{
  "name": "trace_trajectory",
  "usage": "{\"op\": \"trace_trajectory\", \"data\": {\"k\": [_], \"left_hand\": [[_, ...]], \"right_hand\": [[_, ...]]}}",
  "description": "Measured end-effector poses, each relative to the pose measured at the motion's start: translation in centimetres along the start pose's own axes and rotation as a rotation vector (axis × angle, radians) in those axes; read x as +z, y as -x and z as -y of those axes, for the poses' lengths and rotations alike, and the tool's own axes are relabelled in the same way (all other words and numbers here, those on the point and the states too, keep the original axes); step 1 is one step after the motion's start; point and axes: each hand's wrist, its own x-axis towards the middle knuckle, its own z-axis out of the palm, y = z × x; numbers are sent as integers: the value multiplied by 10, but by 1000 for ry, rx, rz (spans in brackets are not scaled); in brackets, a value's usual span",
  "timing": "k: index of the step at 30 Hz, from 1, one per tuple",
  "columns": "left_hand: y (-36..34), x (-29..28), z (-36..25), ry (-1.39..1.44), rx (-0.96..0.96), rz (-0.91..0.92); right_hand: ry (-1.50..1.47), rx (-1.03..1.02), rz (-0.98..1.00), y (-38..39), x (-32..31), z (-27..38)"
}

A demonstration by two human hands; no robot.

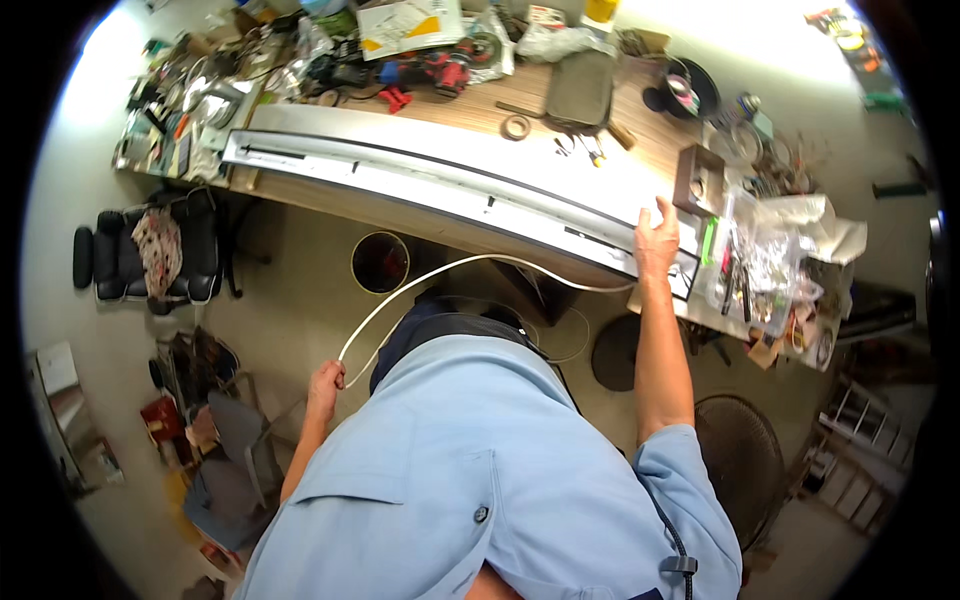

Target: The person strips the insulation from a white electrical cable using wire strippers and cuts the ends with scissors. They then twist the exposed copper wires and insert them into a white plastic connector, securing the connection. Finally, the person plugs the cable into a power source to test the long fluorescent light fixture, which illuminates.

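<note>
The left hand [325, 388] pinches the white cable [430, 273], which arcs in front of the desk [450, 110] toward the right forearm. The right hand [656, 243], fingers parted, is over the right end of the long frame [420, 180] along the desk's near edge, near a brown box [685, 178]

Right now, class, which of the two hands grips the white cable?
The left hand: its fingers close around the white cable. The right hand is instead at the right end of the long frame.
</note>
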Motion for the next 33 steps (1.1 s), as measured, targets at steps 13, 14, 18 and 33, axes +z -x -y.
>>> {"op": "trace_trajectory", "data": {"k": [13,14,18,33], "left_hand": [[-73,3,-76,53,251,27],[-78,-2,-81,43,232,82],[-111,-7,-92,88,97,205],[-181,-5,-132,-12,128,364]], "right_hand": [[261,-257,595,19,122,150],[354,-208,754,19,126,148],[358,-235,813,20,134,134],[237,-285,694,57,117,141]]}}
